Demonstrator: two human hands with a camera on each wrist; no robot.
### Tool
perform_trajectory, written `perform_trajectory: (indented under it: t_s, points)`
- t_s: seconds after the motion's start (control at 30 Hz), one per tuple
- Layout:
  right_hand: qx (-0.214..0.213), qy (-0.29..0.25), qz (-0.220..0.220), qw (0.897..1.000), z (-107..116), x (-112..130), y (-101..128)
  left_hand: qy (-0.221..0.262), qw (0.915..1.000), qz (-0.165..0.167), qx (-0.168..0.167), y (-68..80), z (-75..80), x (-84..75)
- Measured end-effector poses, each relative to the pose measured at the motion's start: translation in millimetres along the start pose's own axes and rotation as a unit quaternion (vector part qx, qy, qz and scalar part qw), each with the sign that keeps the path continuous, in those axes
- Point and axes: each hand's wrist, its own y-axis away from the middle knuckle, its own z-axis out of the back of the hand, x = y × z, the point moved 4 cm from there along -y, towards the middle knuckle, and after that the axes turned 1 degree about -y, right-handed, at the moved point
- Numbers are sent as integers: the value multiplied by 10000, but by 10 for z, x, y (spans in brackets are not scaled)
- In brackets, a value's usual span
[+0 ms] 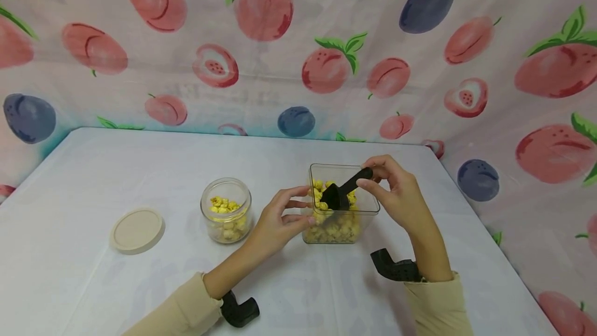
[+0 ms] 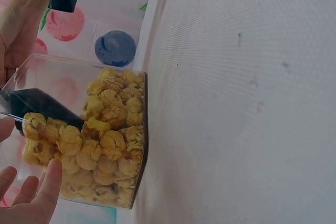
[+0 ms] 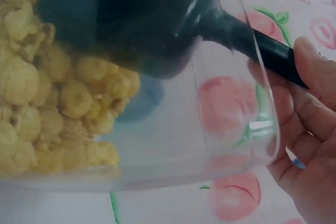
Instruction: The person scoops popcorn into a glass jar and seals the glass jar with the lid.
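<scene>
A clear square container [image 1: 368, 206] of yellow puffed snacks [image 1: 333, 229] stands on the white table [image 1: 93, 185]. My right hand [image 1: 368, 175] pinches the handle of a black scoop [image 1: 339, 195], whose bowl dips into the snacks near the container's left side. My left hand [image 1: 300, 205] touches the container's left wall with straightened fingers. In the left wrist view the scoop [image 2: 42, 106] lies among the snacks [image 2: 110, 145], and my fingers [image 2: 50, 184] rest against the container [image 2: 79, 74]. The right wrist view shows the scoop [image 3: 142, 19] through the container wall [image 3: 226, 129], above the snacks [image 3: 52, 103].
A small round glass jar [image 1: 226, 210], partly filled with the same yellow snacks, stands left of the container. Its beige lid [image 1: 137, 229] lies flat further left. A fruit-printed cloth [image 1: 298, 40] forms walls behind and to the right.
</scene>
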Motion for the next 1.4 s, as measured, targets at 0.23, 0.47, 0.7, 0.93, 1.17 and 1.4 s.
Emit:
perform_trajectory:
  t_s: [0.23,0.47,0.7,0.93,1.17,1.4]
  points:
    - [-13,-1005,-769,9920,57,-200,65,-18,10000,38,-38,-2,-11,13]
    - [-62,-1877,-731,9795,46,-284,129,-97,9999,20,-65,-5,-6,26]
    - [-915,-119,-195,9955,-29,-99,167,-79,10000,23,-43,-9,-10,47]
    - [-768,-42,41,9970,-68,-30,145,-81,9999,12,-75,-11,3,46]
    - [-573,-1096,-684,9900,-3,-203,154,-126,9999,3,-75,-11,5,44]
    - [-1297,-1561,-1460,9683,-11,-266,143,-93,9999,10,-72,-15,-6,35]
